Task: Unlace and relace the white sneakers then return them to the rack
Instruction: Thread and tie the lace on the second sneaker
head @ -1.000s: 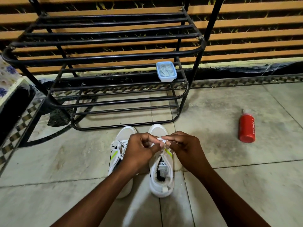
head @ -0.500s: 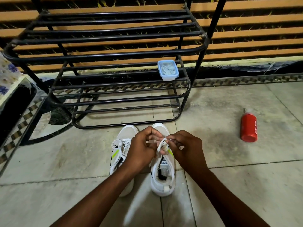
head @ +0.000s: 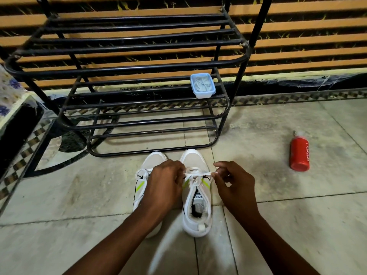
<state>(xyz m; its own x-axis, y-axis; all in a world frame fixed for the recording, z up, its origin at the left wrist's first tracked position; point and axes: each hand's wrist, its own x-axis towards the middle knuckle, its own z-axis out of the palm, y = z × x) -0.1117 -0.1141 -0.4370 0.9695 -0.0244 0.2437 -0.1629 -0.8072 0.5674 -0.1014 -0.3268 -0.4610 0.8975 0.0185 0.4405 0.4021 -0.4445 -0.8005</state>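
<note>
On the floor before the rack (head: 139, 68), my left hand (head: 164, 185) and right hand (head: 234, 185) each pinch the lace (head: 198, 174) over the right sneaker (head: 195, 195), apparently tying it; next, a firm tightening pull.

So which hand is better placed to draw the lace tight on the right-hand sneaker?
Probably the right hand: it pinches the lace with bare floor beside it. The left hand hangs over the other sneaker.
</note>
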